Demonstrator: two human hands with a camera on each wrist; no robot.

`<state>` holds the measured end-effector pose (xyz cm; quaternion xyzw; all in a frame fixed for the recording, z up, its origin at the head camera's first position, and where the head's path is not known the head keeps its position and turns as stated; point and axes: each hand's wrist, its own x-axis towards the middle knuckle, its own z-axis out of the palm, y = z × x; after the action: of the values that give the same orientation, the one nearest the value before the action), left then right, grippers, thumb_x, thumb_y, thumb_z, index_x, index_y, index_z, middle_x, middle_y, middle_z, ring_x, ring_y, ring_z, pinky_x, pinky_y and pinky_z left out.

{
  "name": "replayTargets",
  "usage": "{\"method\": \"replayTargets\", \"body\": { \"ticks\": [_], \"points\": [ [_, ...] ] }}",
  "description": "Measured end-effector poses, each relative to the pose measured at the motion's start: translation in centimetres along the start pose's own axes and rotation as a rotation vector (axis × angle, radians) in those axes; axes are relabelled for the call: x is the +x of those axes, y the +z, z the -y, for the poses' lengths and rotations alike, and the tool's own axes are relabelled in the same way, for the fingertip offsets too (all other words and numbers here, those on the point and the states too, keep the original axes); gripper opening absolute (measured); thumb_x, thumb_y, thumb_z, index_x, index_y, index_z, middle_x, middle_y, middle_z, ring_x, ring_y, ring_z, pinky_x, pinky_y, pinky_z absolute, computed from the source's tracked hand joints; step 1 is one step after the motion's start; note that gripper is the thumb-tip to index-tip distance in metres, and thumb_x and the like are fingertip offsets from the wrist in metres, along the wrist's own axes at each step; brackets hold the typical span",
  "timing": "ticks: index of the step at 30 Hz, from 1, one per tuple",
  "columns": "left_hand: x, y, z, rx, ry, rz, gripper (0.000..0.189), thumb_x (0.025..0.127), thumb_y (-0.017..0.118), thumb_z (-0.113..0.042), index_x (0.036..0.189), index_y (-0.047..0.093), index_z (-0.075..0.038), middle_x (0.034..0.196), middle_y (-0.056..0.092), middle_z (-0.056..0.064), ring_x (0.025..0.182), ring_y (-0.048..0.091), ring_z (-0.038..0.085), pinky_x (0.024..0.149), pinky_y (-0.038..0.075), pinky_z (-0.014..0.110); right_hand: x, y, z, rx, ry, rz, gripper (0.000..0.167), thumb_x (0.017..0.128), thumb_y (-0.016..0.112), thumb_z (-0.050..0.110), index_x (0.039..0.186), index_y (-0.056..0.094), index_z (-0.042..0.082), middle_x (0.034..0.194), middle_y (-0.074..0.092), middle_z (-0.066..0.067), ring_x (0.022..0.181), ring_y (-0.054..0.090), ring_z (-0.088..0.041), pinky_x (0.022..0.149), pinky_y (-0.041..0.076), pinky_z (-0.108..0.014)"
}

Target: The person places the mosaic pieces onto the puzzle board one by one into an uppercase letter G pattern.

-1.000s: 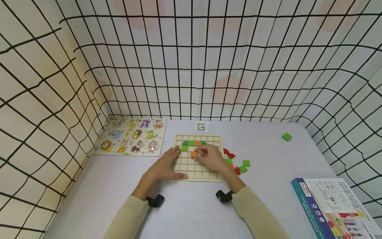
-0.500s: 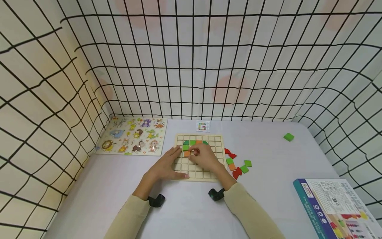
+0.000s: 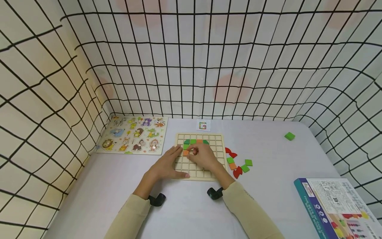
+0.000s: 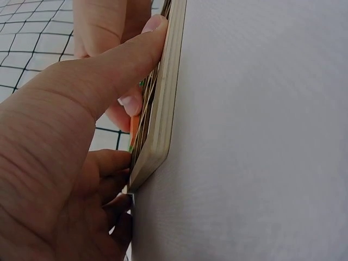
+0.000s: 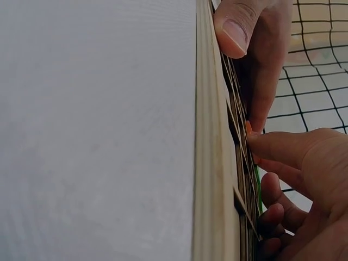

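A wooden grid board (image 3: 197, 173) lies in front of me. Along its left edge my left hand (image 3: 165, 165) rests with fingers and thumb spread, thumb on the near edge. My right hand (image 3: 205, 158) reaches over the board and pinches an orange square tile (image 3: 185, 153) in a left-hand cell, below a green square tile (image 3: 186, 147). Across the row above sit a green square (image 3: 193, 141), an orange square (image 3: 199, 141) and dark green rounded corner tiles (image 3: 206, 141). In the right wrist view the fingertips touch the orange tile (image 5: 249, 128) at board level.
Loose red tiles (image 3: 237, 172), green tiles (image 3: 248, 162) and an orange tile (image 3: 232, 166) lie right of the board. Behind it is a small pattern card (image 3: 204, 125). An animal puzzle (image 3: 134, 135), a green block (image 3: 289, 136) and a box (image 3: 337, 205) stand around; netting encloses the table.
My right hand has moved left across the board with the orange tile, bringing it into the left column under the green square. My left hand has stayed in place.
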<state>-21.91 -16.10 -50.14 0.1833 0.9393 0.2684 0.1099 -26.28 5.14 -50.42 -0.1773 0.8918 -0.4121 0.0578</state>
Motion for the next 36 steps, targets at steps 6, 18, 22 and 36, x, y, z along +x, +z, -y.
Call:
{"method": "replayTargets", "body": {
  "ticks": [6,18,22,36],
  "points": [
    [-0.1,-0.2,-0.3,0.0,-0.002,0.001,0.12,0.073,0.083,-0.068,0.165,0.027,-0.016,0.174,0.018,0.0,0.161,0.013,0.03,0.127,0.025,0.059,-0.1,-0.1,-0.3,0.019,0.002,0.002,0.024,0.092,0.079,0.023,0.115,0.078,0.016,0.077,0.058,0.002,0.063,0.048,-0.012,0.058,0.039,-0.026],
    [0.1,-0.1,-0.3,0.018,0.013,0.003,0.129,0.066,0.088,-0.068,0.164,0.027,-0.012,0.173,0.02,0.006,0.161,0.015,0.034,0.127,0.026,0.058,-1.9,-1.9,-1.0,0.088,0.03,-0.042,0.023,0.094,0.078,0.026,0.115,0.077,0.017,0.085,0.061,0.001,0.073,0.052,-0.015,0.064,0.044,-0.026],
    [0.1,-0.1,-0.4,0.007,0.008,-0.001,0.128,0.066,0.088,-0.067,0.164,0.027,-0.012,0.173,0.021,0.005,0.161,0.015,0.033,0.126,0.026,0.058,-2.5,-2.9,-1.6,0.09,0.027,-0.067,0.023,0.093,0.078,0.026,0.114,0.078,0.016,0.084,0.06,0.001,0.069,0.049,-0.015,0.062,0.041,-0.026],
    [0.1,-0.1,-0.6,-0.026,-0.003,-0.01,0.126,0.066,0.091,-0.061,0.164,0.029,-0.01,0.173,0.022,0.006,0.161,0.016,0.033,0.127,0.026,0.057,-5.6,-7.9,-5.3,0.041,0.065,-0.138,0.029,0.093,0.078,0.024,0.119,0.076,0.011,0.079,0.057,0.0,0.064,0.044,-0.013,0.056,0.035,-0.023]
  ]
}}
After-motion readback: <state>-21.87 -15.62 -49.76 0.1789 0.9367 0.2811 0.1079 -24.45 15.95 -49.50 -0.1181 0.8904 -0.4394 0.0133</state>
